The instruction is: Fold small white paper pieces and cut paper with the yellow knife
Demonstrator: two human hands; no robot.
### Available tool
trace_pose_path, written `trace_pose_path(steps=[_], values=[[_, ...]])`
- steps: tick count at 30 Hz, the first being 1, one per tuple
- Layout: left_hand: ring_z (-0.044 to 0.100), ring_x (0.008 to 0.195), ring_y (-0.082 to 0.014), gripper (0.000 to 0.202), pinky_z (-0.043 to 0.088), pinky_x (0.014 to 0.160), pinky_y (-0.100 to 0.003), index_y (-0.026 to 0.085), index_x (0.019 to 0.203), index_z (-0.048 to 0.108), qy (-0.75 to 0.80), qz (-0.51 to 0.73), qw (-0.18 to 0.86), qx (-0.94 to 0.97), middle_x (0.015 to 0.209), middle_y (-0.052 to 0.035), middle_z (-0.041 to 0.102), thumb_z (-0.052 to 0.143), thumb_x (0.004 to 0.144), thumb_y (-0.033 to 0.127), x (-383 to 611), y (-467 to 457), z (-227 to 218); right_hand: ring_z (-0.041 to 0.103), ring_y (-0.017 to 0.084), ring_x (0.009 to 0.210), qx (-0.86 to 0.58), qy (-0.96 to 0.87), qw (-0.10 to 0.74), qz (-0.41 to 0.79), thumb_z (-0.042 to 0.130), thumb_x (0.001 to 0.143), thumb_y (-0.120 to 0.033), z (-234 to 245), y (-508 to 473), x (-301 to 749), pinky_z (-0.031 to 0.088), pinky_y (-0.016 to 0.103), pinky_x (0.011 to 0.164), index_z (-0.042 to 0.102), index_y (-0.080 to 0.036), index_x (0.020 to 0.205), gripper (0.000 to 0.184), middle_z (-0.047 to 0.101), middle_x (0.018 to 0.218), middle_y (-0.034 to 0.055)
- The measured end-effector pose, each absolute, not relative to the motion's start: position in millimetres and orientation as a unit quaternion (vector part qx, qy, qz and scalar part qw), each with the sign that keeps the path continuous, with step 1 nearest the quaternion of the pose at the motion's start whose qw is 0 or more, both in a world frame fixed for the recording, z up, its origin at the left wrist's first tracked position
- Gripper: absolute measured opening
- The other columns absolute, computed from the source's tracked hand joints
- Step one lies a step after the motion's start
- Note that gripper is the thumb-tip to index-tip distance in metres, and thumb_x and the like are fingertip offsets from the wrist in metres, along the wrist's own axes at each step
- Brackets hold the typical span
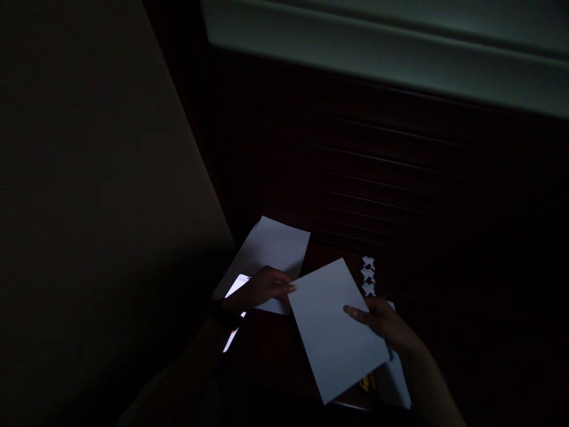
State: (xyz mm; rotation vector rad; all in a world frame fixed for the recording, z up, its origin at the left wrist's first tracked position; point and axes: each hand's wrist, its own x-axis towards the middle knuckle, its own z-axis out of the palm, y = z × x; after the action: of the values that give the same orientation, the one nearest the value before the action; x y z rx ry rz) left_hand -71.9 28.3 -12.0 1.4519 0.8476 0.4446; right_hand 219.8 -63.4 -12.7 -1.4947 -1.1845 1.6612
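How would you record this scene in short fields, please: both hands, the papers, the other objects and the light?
Left hand: pinches the left corner of a white rectangular paper sheet
Right hand: grips the same sheet at its right edge, thumb on top
Other papers: flat white paper beyond the left hand; small jagged white paper pieces in a column beyond the right hand
Bright object: lit rectangular screen, partly covered
Partly hidden: small yellow object near the sheet's lower edge; kind unclear
Light: very dim

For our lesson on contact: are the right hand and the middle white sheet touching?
Touching: the head view shows the right hand gripping the middle white sheet, thumb on its face.
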Motion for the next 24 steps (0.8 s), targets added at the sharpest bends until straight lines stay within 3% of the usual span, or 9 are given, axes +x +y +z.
trace_pose_path(steps=[4, 11, 17, 24], values=[[0.067, 0.076, -0.0207, 0.031, 0.052, 0.072, -0.033, 0.012, 0.087, 0.069, 0.351, 0.196, 0.67, 0.623, 0.083, -0.0097, 0.072, 0.057, 0.079, 0.039, -72, 26, -11, 0.061, 0.017, 0.062, -0.554, -0.452, 0.307, 0.628, 0.067, 0.071, -0.047, -11, -64, 217, 0.044, 0.025, 0.052, 0.066, -0.012, 0.09, 0.039, 0.068, 0.078, 0.0066], [0.069, 0.074, -0.0227, 0.03, 0.053, 0.071, -0.036, 0.012, 0.089, 0.068, 0.315, 0.172, 0.711, 0.605, 0.086, -0.0114, 0.071, 0.062, 0.076, 0.037, -74, 22, -8, 0.064, 0.021, 0.067, -0.545, -0.439, 0.325, 0.636, 0.068, 0.069, -0.046, -9, -64, 218, 0.049, 0.031, 0.059, 0.067, -0.013, 0.091, 0.039, 0.069, 0.082, 0.0073], [0.069, 0.071, -0.0234, 0.036, 0.053, 0.069, -0.037, 0.013, 0.106, 0.065, 0.308, 0.172, 0.718, 0.6, 0.086, -0.0117, 0.071, 0.063, 0.076, 0.034, -76, 22, -4, 0.063, 0.02, 0.071, -0.517, -0.444, 0.337, 0.65, 0.071, 0.068, -0.04, -5, -63, 222, 0.048, 0.031, 0.061, 0.064, -0.018, 0.107, 0.045, 0.069, 0.088, 0.0051], [0.068, 0.077, -0.0254, 0.032, 0.053, 0.073, -0.041, 0.012, 0.101, 0.067, 0.321, 0.209, 0.714, 0.587, 0.084, -0.0129, 0.071, 0.063, 0.077, 0.032, -78, 22, -8, 0.061, 0.019, 0.068, -0.562, -0.476, 0.309, 0.602, 0.072, 0.065, -0.034, -19, -62, 241, 0.045, 0.029, 0.06, 0.074, -0.02, 0.088, 0.027, 0.071, 0.08, 0.0043]])
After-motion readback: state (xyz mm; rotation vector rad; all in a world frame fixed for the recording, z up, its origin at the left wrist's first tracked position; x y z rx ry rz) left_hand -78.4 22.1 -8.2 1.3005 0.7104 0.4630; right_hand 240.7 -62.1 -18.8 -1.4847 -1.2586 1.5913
